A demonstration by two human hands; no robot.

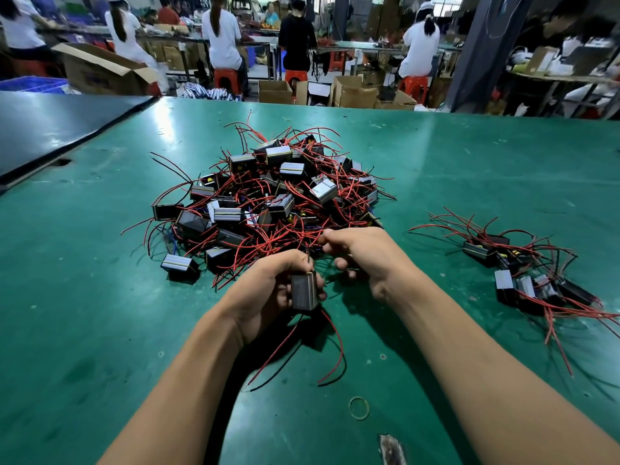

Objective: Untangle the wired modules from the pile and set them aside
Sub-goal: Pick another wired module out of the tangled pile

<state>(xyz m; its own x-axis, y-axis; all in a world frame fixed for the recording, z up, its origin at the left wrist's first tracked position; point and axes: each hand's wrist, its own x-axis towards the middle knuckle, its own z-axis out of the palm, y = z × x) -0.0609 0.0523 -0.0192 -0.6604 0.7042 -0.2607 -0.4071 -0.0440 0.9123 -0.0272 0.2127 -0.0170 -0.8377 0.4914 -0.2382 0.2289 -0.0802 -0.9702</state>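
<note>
A big pile of small black modules with tangled red and black wires [268, 193] lies in the middle of the green table. At its near edge my left hand [268, 290] grips one black module [304, 292], whose wires trail toward me over the table. My right hand [365, 260] is just to the right of it, fingers curled and pinching wires at the pile's near rim. A smaller group of sorted modules [526, 273] lies apart on the right.
A rubber band [359, 408] lies on the green table [100, 313] close to me. A dark panel [50, 129] covers the far left of the table. Beyond the far edge are cardboard boxes, red stools and several seated people.
</note>
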